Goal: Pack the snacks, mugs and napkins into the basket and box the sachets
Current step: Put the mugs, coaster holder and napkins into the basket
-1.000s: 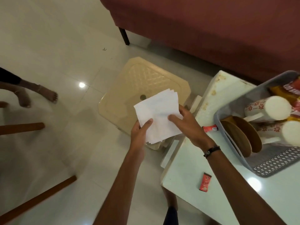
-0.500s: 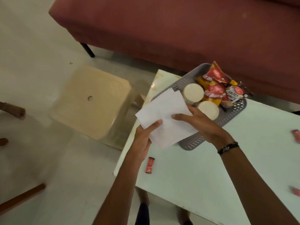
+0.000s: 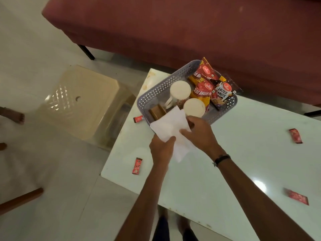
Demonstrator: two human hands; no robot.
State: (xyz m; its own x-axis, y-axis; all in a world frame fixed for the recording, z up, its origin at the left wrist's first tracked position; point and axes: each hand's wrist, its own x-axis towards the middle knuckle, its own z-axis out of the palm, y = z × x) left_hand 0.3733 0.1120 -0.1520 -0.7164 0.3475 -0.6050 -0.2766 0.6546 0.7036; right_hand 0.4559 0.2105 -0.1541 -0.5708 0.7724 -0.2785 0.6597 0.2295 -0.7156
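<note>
Between both hands, left hand (image 3: pixel 162 148) and right hand (image 3: pixel 199 134) pinch one napkin stack (image 3: pixel 171 126). Just beyond sit two mugs (image 3: pixel 179 90) in one basket (image 3: pixel 156 94). Four sachets (image 3: pixel 137 165) lie around.

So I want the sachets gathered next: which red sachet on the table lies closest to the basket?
The red sachet beside the grey basket, at its left corner. The other three lie well away from it.

Grey perforated basket (image 3: pixel 157 92) at the far corner of my white surface (image 3: pixel 234 153), holding two white mugs (image 3: pixel 180 90) lying on their sides and red and yellow snack packets (image 3: pixel 206 84) at its far end. White napkins (image 3: pixel 171 126), a loose stack, pinched between both my hands over the basket's near rim. Four red sachets (image 3: pixel 136 166) lie scattered flat on the surface.
</note>
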